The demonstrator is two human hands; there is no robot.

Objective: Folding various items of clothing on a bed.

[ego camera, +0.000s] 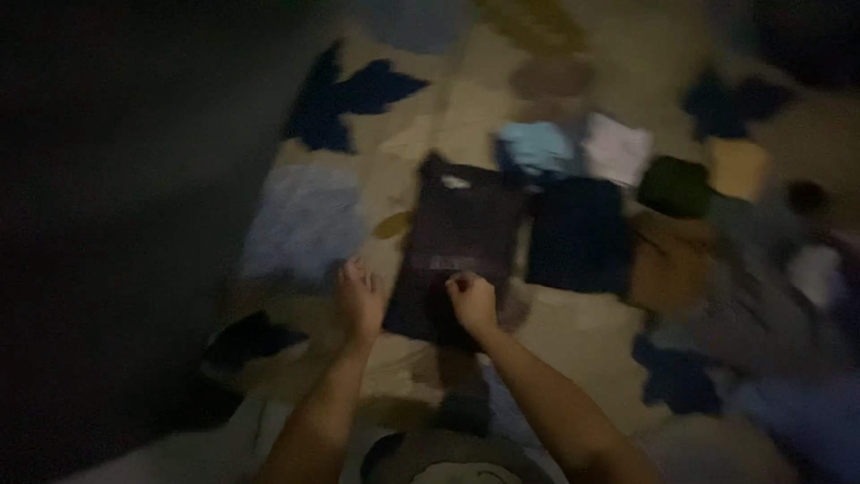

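Dim, motion-blurred view from the head camera, looking down at a patterned spread (582, 336) with dark leaf shapes.

Left hand (359, 300): lying flat, fingers extended and released, at the 9 o'clock edge of the dark folded garment (461, 242); touching or just beside that edge, cannot tell which through the blur.

Right hand (472, 300): clenched into a fist, resting on the lower part of the same garment, at about its 6 o'clock; apparently pinching the cloth, though not resolvable for certain.

Dark folded garment: near frame centre, flat on the spread, roughly rectangular, with a pale tag near its 12 o'clock edge.

Surroundings of the garment:
- 3 o'clock: black folded piece (578, 235), just beside.
- Farther toward 3 o'clock: brown folded piece (670, 260).
- 1 o'clock: light blue piece (536, 148) and white piece (618, 148), side by side.
- 2 o'clock: dark green piece (674, 186).
- 9 o'clock: pale blue-grey piece (303, 220), beyond the left hand.

Right side of frame: heap of loose clothing (770, 314), too blurred to sort.
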